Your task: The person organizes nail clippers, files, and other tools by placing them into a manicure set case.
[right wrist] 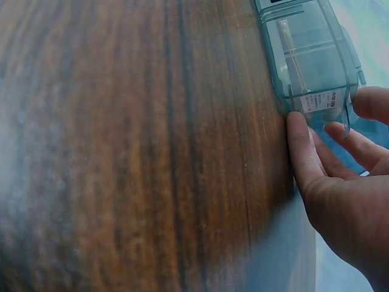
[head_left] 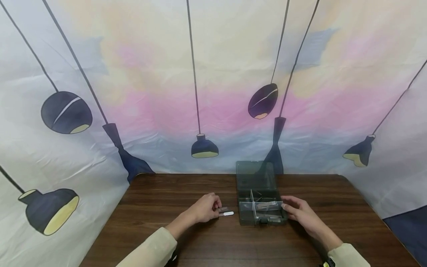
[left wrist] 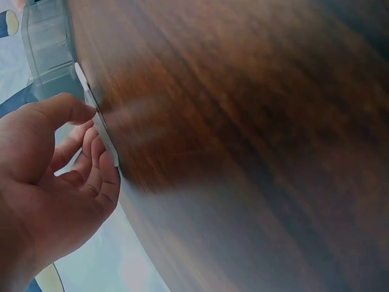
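Observation:
My left hand (head_left: 204, 207) pinches a thin flat strip with a rounded white end (head_left: 228, 213), low over the table. In the left wrist view the strip (left wrist: 103, 128) lies between thumb and fingertips, with its white tip (left wrist: 80, 74) pointing toward the box. A translucent grey-green plastic box (head_left: 245, 218) stands to the right, lid (head_left: 255, 176) raised. Clear dividers split its inside, and small thin items (head_left: 267, 206) lie there. My right hand (head_left: 305, 215) rests its thumb and fingers against the box's right side; a printed label (right wrist: 319, 100) shows there in the right wrist view.
The brown wood-grain table (head_left: 186, 248) reaches back to a cloth backdrop (head_left: 160, 74) printed with hanging lamps. The box's front latch (head_left: 262, 220) faces me. A watch (head_left: 329, 262) sits at my right sleeve's cuff.

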The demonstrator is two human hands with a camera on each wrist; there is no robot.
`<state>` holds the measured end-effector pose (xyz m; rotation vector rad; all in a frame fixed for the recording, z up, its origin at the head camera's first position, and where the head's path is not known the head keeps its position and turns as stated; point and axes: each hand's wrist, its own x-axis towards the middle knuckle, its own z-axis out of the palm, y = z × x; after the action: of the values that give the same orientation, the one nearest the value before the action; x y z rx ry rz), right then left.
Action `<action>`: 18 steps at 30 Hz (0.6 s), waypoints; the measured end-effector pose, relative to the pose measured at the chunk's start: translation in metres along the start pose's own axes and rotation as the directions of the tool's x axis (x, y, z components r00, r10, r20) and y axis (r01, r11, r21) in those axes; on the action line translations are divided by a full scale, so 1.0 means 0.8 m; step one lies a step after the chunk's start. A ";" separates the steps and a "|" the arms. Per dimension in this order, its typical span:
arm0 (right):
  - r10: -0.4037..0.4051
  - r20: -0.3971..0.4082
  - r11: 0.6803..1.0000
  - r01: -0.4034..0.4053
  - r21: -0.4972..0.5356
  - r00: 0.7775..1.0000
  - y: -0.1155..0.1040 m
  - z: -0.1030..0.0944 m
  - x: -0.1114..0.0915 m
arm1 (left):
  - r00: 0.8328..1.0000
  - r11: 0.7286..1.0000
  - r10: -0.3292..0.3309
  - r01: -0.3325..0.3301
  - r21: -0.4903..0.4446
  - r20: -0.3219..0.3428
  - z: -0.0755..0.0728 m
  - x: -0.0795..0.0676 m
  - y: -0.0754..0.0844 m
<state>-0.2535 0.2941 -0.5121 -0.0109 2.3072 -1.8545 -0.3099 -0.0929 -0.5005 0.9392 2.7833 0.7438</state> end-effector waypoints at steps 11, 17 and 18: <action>-0.012 -0.009 1.000 0.013 0.009 1.000 -0.001 0.002 0.000 | 0.999 0.999 0.028 -0.027 -0.036 0.026 -0.003 -0.001 0.002; -0.005 -0.014 1.000 0.005 0.007 1.000 -0.001 0.003 -0.001 | 0.997 0.997 0.055 -0.053 -0.050 0.045 -0.007 -0.001 0.001; -0.005 -0.014 1.000 0.005 0.006 1.000 -0.001 0.003 -0.001 | 0.997 0.997 0.059 -0.057 -0.059 0.050 -0.009 -0.001 0.001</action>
<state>-0.2526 0.2919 -0.5116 -0.0036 2.3133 -1.8693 -0.3103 -0.0959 -0.4940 1.0177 2.6858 0.7914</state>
